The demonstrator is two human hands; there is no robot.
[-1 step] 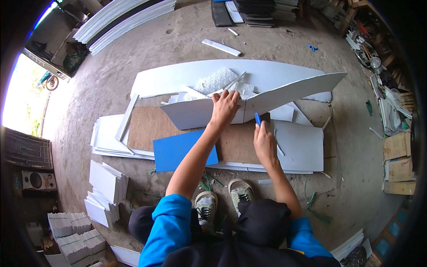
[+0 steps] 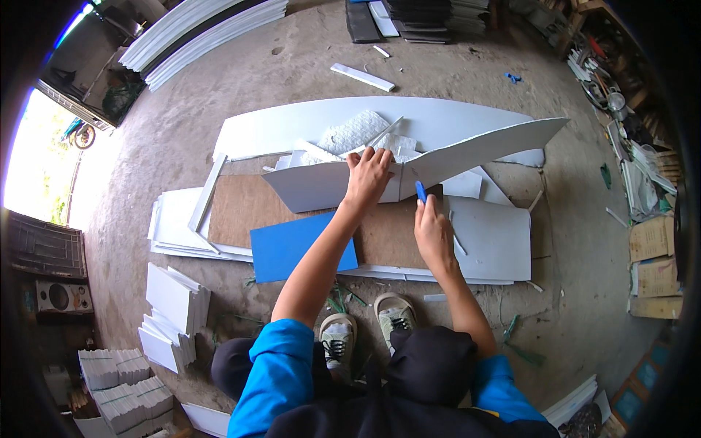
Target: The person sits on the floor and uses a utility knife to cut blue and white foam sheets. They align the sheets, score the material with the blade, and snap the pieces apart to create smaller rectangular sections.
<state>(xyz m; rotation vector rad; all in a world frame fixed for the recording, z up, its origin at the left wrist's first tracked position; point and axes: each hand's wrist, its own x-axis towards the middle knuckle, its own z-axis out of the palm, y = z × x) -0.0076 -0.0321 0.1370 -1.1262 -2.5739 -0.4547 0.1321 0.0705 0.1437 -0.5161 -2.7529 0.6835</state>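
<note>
My left hand grips the top edge of a long white foam-like sheet, its fingers curled over the far side. The sheet stands tilted on edge, its right end rising and bowing outward. My right hand is wrapped round a blue utility knife, which points at the sheet's near face just right of an upright line in it. Below lies a brown wooden board. A blue rectangular panel rests on it under my left forearm.
White scraps lie behind the raised sheet, on another large white sheet. More white sheets lie at the board's right end. Stacked white pieces stand at the left, near my shoes. Cardboard boxes line the right side.
My right hand and the knife have shifted very slightly up and to the left along the sheet. My left hand keeps its grip in nearly the same place.
</note>
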